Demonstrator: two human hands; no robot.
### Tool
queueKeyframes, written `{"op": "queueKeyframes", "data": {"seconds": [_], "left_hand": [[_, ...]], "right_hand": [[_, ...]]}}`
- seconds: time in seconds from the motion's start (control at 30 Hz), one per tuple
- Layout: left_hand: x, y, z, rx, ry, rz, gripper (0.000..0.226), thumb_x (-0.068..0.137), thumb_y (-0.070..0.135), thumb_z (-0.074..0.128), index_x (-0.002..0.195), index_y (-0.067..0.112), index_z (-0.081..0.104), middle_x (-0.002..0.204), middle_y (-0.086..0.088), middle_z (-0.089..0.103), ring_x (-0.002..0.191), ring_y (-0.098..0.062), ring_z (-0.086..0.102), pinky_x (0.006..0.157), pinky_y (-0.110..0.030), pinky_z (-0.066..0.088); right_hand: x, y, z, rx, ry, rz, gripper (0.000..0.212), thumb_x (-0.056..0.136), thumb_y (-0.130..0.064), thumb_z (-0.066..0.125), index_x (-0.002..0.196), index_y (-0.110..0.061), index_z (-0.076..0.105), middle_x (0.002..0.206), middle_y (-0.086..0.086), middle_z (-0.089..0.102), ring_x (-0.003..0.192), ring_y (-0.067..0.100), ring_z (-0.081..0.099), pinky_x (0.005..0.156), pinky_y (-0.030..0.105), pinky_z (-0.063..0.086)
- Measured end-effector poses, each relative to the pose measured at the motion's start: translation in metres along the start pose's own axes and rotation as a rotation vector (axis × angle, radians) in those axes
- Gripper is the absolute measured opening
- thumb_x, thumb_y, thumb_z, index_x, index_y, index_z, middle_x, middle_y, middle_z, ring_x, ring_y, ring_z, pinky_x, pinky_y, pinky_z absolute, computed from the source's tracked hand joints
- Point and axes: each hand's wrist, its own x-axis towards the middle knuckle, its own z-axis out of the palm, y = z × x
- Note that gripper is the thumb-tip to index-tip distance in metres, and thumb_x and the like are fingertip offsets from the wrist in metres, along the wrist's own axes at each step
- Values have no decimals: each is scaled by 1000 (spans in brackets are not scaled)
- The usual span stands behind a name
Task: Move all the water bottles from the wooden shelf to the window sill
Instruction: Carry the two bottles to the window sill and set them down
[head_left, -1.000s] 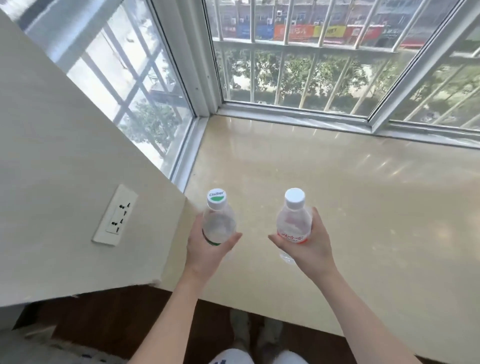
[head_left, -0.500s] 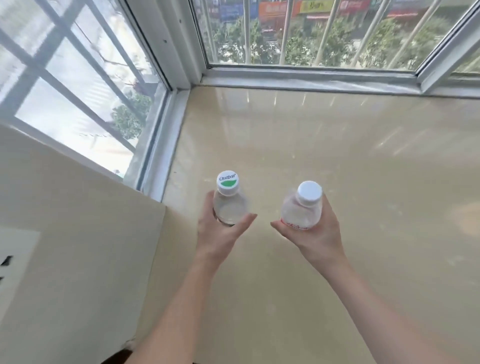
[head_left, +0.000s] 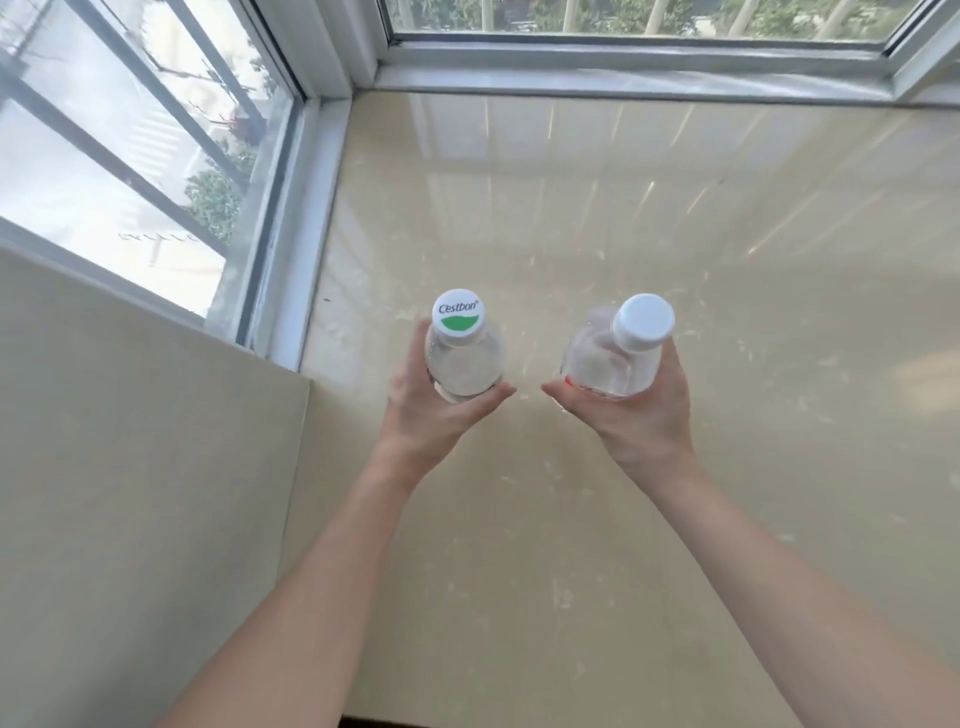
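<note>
The left hand (head_left: 434, 418) curls its fingers round a clear green-capped bottle (head_left: 464, 364); the right hand (head_left: 641, 421) grips a tilted white-capped bottle (head_left: 605, 364).

Two hands hold bottles side by side over the window sill (head_left: 701, 218).
The left hand (head_left: 434, 421) grips the left bottle (head_left: 464, 366), the right hand (head_left: 641, 421) the right bottle (head_left: 605, 366), apart; back window (head_left: 623, 21) behind, side window (head_left: 130, 156) left, wall (head_left: 130, 467) near left.
</note>
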Motion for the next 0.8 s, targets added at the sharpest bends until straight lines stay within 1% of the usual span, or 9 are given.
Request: {"op": "queueKeyframes", "data": {"seconds": [0.1,0.17,0.23,0.27,0.33,0.43,0.57,0.7,0.8], "left_hand": [[-2,-20,-3,98,3,-63,76,59,40,89,124,27,53,101,29,62,102,0,59,83,-17,49],[-2,-29,-4,184,-2,-89,72,62,35,90,124,26,54,98,32,58,100,-2,57,79,-13,46],[1,-36,-6,247,-13,-82,72,64,32,89,127,23,54,100,23,58,103,-5,55,83,-19,46],[2,-38,-7,265,-18,-80,73,65,31,89,128,22,54,101,18,58,103,-7,55,86,-24,47],[5,-41,-7,282,-22,-92,72,66,28,88,129,20,55,99,18,58,102,-7,55,86,-22,44],[8,-44,-7,300,-20,-85,69,66,27,88,126,19,56,95,21,57,99,-7,56,83,-18,42],[8,-46,-6,297,-47,-109,69,66,28,88,126,20,56,99,17,57,102,-9,56,87,-23,43],[4,-46,-13,383,-115,-73,84,64,33,86,136,22,44,123,10,54,116,-12,50,93,-26,41],[-8,-35,-27,626,-114,-97,91,70,36,81,146,23,31,136,2,47,125,-20,44,94,-33,42]], "right_hand": [[-3,14,-1,-6,-10,26,78,55,-37,97,118,-19,55,105,5,69,100,28,67,86,46,56],[-6,23,-3,-74,-26,63,72,59,-29,96,119,-20,56,107,-4,70,101,16,67,86,28,54],[-7,31,-3,-189,-52,76,63,65,-22,92,120,-23,59,108,-10,69,102,8,65,83,13,48],[-6,34,-2,-240,-60,80,58,67,-22,89,118,-23,61,107,-10,69,101,7,65,80,6,44],[-4,37,2,-292,-42,88,53,68,-22,88,115,-21,63,104,-8,70,97,9,64,74,-1,39],[-2,36,8,-315,6,76,53,66,-20,89,113,-17,64,99,-7,69,91,6,62,72,-2,37],[0,35,11,-308,3,74,56,66,-18,90,115,-14,63,99,-6,68,82,-14,60,70,-4,36],[0,34,4,-378,-90,140,60,66,-24,89,117,-18,59,104,-6,66,90,5,62,69,3,39],[-7,30,-17,-544,-174,169,64,70,-31,82,125,-25,50,120,-5,59,111,15,56,85,29,47]]}}
